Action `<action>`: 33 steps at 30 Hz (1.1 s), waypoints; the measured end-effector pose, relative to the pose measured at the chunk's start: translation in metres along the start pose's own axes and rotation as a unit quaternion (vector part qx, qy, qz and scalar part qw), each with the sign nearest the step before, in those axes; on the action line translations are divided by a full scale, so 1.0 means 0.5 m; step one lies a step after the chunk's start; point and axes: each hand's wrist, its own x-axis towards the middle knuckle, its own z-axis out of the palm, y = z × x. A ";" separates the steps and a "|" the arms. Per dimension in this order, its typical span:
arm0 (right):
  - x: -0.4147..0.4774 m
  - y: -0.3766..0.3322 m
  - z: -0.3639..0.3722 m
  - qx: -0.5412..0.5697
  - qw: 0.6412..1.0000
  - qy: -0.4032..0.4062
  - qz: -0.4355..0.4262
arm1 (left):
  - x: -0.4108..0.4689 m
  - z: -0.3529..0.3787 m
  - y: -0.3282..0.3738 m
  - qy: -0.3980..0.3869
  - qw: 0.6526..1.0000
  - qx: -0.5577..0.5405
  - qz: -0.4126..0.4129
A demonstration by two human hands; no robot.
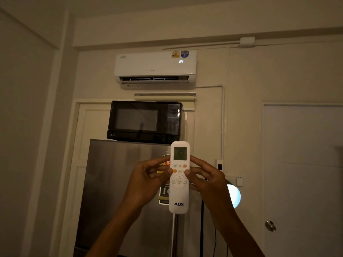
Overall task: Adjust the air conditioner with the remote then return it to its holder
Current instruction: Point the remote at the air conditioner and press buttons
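We see the left hand curled against the left edge of a white AUX remote, its fingers wrapped behind the body and its thumb tip pressed on the front beside the orange button. The right hand mirrors it on the other edge, fingers bent around the back and thumb tip resting on the face just above the round menu pad. Both hands are closed on the remote, which stands upright between them, raised in front of us with its small grey screen at the top and the brand name near its lower end. We cannot read the digits on that screen.

Behind the remote stands a stainless-steel refrigerator with stickers on its door, partly hidden by the hands. A black LG microwave sits on top of the refrigerator. Above the microwave, mounted high on the wall, is the white air conditioner, its flap open and its front showing a lit 24. To the right of the right hand, a round glowing lamp peeks out. Farther right is a white door with a metal knob. The room is dim.
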 end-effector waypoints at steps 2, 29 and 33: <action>0.001 0.000 0.000 -0.001 1.000 0.002 0.002 | 0.001 0.000 0.001 -0.002 1.000 0.000 0.002; 0.015 0.050 -0.058 0.004 1.000 0.006 0.021 | 0.027 0.055 -0.025 -0.036 0.999 -0.011 0.013; 0.027 0.058 -0.091 -0.009 1.000 0.016 0.014 | 0.039 0.092 -0.024 -0.040 0.999 -0.012 0.023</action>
